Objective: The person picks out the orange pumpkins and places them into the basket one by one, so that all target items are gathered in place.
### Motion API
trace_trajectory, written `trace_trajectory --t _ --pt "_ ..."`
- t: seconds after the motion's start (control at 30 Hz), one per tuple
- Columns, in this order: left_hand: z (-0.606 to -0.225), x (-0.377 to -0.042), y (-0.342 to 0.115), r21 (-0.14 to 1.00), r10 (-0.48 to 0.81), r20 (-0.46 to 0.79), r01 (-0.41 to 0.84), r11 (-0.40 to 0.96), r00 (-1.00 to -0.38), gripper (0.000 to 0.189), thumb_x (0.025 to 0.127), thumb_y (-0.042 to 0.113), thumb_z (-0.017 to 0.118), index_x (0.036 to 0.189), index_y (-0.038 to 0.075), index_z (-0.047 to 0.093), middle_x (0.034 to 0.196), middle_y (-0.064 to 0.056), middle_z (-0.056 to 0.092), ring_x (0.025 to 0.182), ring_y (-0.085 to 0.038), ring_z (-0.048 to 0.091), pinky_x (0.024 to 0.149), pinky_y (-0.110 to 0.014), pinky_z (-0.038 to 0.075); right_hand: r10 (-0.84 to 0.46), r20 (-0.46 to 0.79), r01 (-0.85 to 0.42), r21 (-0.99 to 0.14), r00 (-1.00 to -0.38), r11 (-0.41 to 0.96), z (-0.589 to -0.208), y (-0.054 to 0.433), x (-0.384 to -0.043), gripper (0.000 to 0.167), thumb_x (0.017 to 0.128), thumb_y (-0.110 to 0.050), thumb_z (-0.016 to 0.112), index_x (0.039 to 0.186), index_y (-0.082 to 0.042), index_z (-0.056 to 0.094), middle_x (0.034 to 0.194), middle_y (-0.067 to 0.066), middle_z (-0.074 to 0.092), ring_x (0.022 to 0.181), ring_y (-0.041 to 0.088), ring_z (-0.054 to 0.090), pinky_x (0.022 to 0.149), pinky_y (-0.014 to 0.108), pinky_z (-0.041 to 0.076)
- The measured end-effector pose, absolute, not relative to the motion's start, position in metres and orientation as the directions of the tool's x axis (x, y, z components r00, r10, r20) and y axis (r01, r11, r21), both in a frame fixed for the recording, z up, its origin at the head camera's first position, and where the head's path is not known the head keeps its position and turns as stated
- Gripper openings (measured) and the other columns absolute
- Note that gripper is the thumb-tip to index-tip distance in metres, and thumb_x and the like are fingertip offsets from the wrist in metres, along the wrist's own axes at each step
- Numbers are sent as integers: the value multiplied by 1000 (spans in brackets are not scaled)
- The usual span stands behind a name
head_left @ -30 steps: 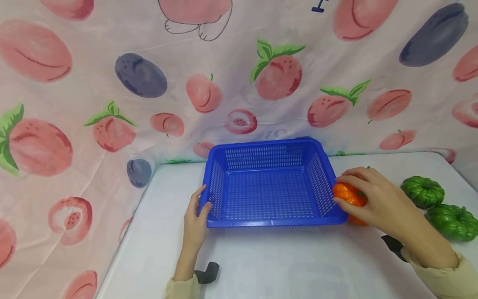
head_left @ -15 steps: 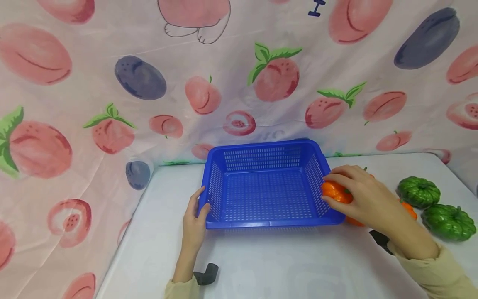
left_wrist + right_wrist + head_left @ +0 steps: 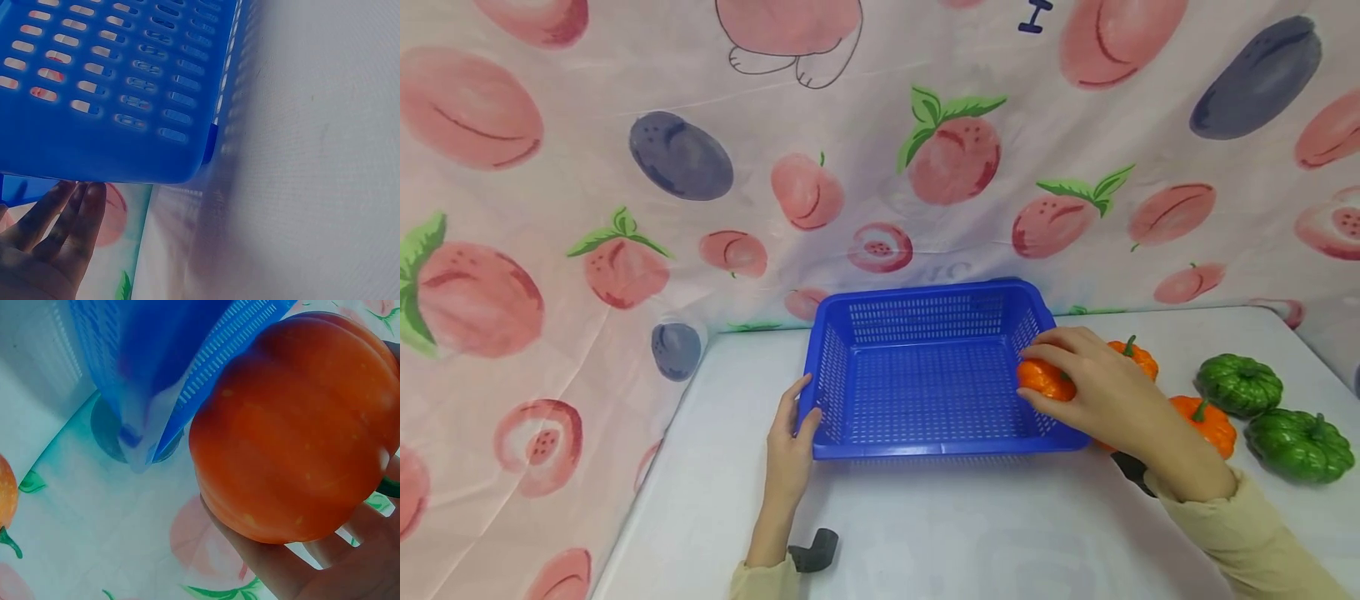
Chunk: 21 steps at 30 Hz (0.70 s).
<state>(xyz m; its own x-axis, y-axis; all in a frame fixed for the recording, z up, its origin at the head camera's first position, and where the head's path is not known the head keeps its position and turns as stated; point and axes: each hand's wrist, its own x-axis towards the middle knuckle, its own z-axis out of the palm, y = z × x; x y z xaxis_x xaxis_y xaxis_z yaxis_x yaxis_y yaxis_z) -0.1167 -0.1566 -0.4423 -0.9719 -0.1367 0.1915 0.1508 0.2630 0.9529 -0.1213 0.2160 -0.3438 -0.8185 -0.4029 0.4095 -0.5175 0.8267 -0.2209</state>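
A small orange pumpkin [image 3: 1042,379] is gripped in my right hand [image 3: 1097,383], above the right wall of a blue plastic basket [image 3: 936,392]. In the right wrist view the pumpkin [image 3: 294,431] fills much of the picture, its green stem toward the palm, with fingers [image 3: 269,562] curled under it. The basket's floor shows nothing on it. My left hand [image 3: 792,433] holds the basket's left side at the near corner, thumb at the rim and fingers along the outer wall. Its fingertips [image 3: 94,200] touch the basket in the left wrist view.
Right of the basket sit more orange pumpkins [image 3: 1206,425], one partly hidden behind my right hand. Two green pumpkins [image 3: 1300,447] lie farther right on the white table [image 3: 940,525]. A fruit-print cloth [image 3: 865,167] hangs behind the table and down its left.
My right hand has carried the orange pumpkin left, from beside the basket to over its right wall. Orange pumpkins behind that arm now show. The left hand stays on the basket.
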Motion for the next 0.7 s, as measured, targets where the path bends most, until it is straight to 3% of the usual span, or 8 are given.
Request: trace_trajectory --t 0.33,0.7 --pt "-440 -116 -158 959 -130 178 142 246 -975 48 101 7 51 147 15 45 152 -17 44 137 -34 47 113 -51 36 -406 413 -527 -238 -815 816 -346 205 -130 40 80 -38 80 109 -11 72 117 9 63 106 30 59 74 47 58" --pt "-441 -117 -158 963 -128 177 145 229 -976 48 101 7 50 148 14 44 152 -18 43 137 -35 46 114 -52 33 -429 383 -540 -254 -818 802 -344 192 -137 37 83 -34 79 110 -10 72 116 11 63 106 32 60 75 46 59"
